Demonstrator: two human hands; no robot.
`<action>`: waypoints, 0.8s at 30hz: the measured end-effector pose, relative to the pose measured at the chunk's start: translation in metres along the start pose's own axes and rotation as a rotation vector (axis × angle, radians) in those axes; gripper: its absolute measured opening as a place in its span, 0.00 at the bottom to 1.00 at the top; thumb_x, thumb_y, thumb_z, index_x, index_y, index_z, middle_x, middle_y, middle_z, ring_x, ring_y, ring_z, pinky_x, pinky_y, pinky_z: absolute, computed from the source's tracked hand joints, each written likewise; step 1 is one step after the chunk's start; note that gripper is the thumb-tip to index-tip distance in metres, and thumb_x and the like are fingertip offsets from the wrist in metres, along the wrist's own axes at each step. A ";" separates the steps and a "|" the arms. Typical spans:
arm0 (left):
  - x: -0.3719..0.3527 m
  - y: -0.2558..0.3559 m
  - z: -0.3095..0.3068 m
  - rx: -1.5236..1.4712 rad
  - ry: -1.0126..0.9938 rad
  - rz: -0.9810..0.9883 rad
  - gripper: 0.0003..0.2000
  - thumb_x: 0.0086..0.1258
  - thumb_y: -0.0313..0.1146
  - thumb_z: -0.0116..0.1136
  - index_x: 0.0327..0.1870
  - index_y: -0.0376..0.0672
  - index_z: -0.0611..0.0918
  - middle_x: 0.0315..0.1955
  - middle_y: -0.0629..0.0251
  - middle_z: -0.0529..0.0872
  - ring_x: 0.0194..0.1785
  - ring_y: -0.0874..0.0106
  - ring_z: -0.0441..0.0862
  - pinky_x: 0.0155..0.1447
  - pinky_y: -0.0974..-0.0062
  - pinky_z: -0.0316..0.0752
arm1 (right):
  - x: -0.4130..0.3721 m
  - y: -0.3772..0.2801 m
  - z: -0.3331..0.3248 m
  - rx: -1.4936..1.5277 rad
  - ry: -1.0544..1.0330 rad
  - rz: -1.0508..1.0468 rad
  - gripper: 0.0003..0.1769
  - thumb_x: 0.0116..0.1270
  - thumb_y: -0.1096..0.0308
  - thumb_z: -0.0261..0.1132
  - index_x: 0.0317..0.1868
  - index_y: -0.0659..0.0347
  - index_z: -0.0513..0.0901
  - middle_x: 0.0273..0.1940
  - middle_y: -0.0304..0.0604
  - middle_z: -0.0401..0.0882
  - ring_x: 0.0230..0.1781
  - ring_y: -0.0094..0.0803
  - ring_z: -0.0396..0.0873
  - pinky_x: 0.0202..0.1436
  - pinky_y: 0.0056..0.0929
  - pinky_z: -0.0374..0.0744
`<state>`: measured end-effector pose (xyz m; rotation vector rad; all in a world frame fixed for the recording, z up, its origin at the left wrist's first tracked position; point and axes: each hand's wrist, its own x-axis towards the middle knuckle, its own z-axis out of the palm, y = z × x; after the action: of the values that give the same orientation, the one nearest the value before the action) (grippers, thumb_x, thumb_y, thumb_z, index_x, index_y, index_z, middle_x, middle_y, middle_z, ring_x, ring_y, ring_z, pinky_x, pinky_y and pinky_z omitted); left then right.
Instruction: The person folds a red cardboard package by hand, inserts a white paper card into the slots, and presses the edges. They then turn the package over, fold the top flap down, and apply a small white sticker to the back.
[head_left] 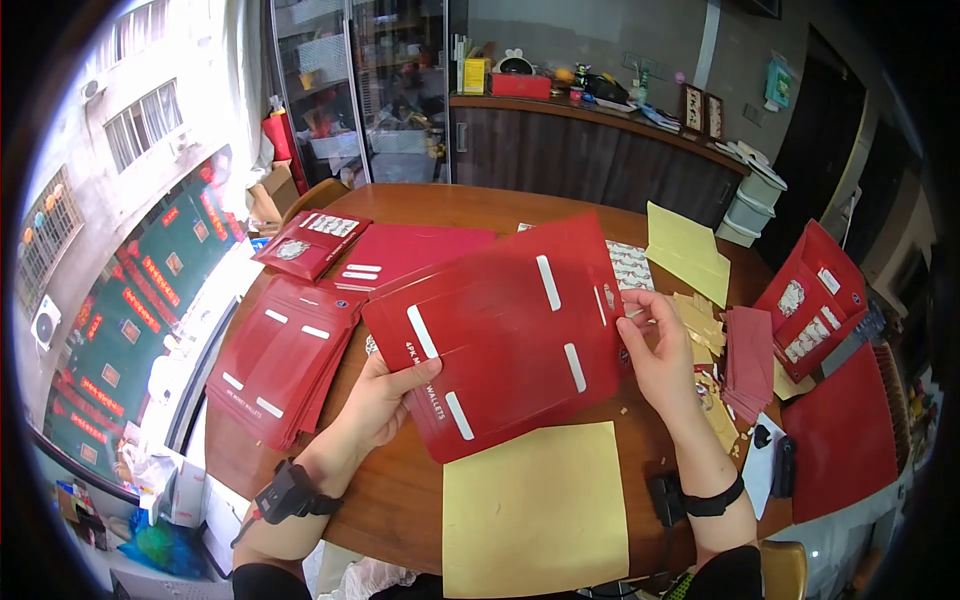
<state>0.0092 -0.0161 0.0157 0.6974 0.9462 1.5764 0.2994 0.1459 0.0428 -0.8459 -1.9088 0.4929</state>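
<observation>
A red cardboard sheet [500, 340] with white slot-shaped patches and the printed word "WALLETS" is held up tilted over the table. My left hand [385, 395] grips its lower left edge, thumb on top and fingers underneath. At the right edge, my right hand [655, 335] pinches the sheet between thumb and forefinger. Beneath it, near the table's front edge, lies a yellow paper sheet [535, 520]. To the left is a stack of similar red cardboard sheets [285, 360]. Behind that stack rests a red packet with a patterned front [315, 245].
A plain red sheet [410, 250] lies farther back on the wooden table [420, 200]. On the right are another yellow sheet [690, 255], a pile of narrow red pieces [748, 360], a standing red packet [815, 300] and a large red sheet [845, 435]. Yellow paper scraps [700, 320] lie nearby.
</observation>
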 end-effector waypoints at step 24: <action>-0.024 0.011 0.012 0.539 0.124 0.760 0.06 0.77 0.23 0.60 0.50 0.35 0.85 0.52 0.54 0.90 0.56 0.64 0.88 0.64 0.63 0.81 | 0.002 -0.017 -0.017 0.000 -0.062 0.114 0.25 0.65 0.80 0.72 0.61 0.61 0.75 0.46 0.41 0.83 0.47 0.23 0.81 0.49 0.20 0.78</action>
<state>0.0185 -0.0380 0.0321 1.4766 1.3084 2.0451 0.3080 0.1357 0.0634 -0.9529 -1.9245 0.5946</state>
